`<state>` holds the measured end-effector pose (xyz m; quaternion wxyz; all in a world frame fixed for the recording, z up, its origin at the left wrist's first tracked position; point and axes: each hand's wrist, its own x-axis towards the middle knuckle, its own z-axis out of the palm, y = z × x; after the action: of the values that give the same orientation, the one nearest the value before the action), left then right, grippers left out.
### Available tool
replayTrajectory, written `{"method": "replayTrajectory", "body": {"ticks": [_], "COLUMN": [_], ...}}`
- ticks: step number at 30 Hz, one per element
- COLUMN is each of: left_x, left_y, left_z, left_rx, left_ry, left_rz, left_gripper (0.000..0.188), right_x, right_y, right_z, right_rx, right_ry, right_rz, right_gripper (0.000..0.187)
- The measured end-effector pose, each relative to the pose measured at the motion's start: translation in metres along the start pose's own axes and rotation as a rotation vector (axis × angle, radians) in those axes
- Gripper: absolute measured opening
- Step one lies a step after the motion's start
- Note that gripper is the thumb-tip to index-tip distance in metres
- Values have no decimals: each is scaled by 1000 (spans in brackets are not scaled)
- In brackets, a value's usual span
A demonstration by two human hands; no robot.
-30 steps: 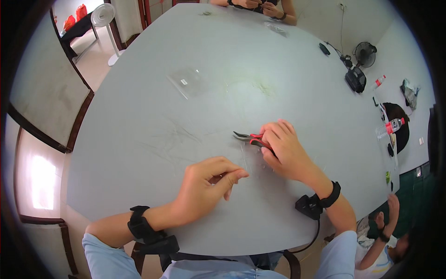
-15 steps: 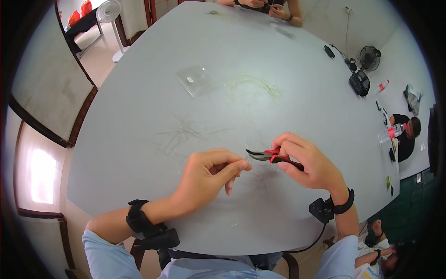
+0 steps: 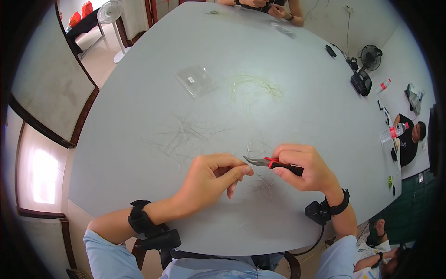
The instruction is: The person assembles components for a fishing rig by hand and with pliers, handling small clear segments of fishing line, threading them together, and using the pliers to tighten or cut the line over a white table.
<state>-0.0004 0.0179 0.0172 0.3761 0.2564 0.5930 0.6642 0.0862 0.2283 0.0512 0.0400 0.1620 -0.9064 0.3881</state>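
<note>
The pair of pliers [image 3: 271, 162], with red-and-black handles, is staying above the table [image 3: 130, 107], in front of the person; its bent tips are pointing to the left, just beside the fingertips of the left hand; the right hand [image 3: 306, 169] is curling around the handles and holding them; whether the narrow jaws are parting a little, I cannot tell. The left hand [image 3: 209, 179] is pinching, with thumb and forefinger pressed together; something very fine may be sitting between them, but this I cannot tell. For working well here, in my judgement, the left pinch should be staying firm and steady; the pliers should be meeting only the material, never the skin, and the squeeze should be gentle, because such thin pieces may be bending or slipping easily. Below the tips, loose pale strands [image 3: 265, 183] are lying; a tangle of grey strands [image 3: 183, 131] is spreading farther left, and a greenish coil [image 3: 260, 86] is resting beyond. Left of this coil, 1 clear bag [image 3: 194, 81] is lying flat; it is looking empty, with 1 small white label. At the right, 2 clear bottles [image 3: 394, 133] are showing red labels; their contents I cannot tell.
</note>
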Motion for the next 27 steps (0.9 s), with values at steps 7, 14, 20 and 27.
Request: {"method": "replayTrajectory", "body": {"ticks": [7, 14, 20, 27], "left_x": [1, 0, -2, -3], "left_y": [3, 7, 8, 6], "left_z": [-1, -4, -4, -4], "left_rx": [9, 24, 41, 28], "left_ry": [4, 8, -3, 20], "left_rz": [-50, -48, -61, -51], "left_gripper": [17, 19, 19, 20], "right_x": [-4, -5, -4, -2], "right_y": [1, 0, 2, 7], "right_z": [4, 6, 5, 6], "right_rx": [-27, -40, -31, -83], "right_ry": [121, 169, 201, 221], "right_rz": [22, 70, 147, 151], "right_gripper": [13, 16, 19, 19]}}
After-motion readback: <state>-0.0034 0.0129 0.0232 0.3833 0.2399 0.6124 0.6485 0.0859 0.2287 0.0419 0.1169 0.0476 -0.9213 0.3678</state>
